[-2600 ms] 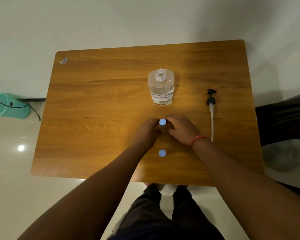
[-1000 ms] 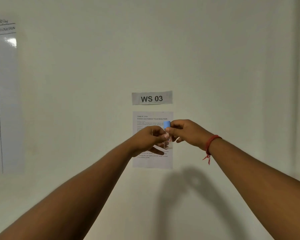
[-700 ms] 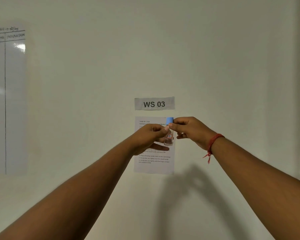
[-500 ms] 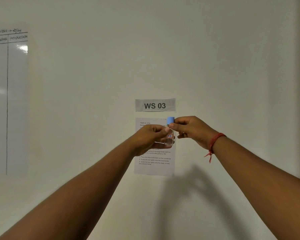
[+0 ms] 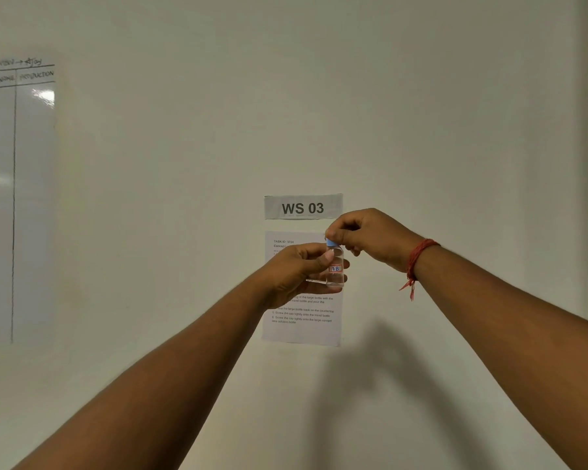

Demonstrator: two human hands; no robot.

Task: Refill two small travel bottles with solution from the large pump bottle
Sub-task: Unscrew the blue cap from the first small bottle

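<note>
I hold a small clear travel bottle upright in front of the wall, at arm's length. It bears a small red-marked label reading "7B". My left hand grips its body from the left. My right hand comes down from above, its fingertips pinched on the light blue cap. The table, the large bottle, the pump and the second travel bottle are out of view.
A "WS 03" sign and a printed instruction sheet hang on the pale wall behind my hands. A whiteboard with handwriting is at the left. A red thread bracelet circles my right wrist.
The view lifted from the table to the wall and the bottle rose with both hands. In the last half second my right hand moved higher, over the cap.
</note>
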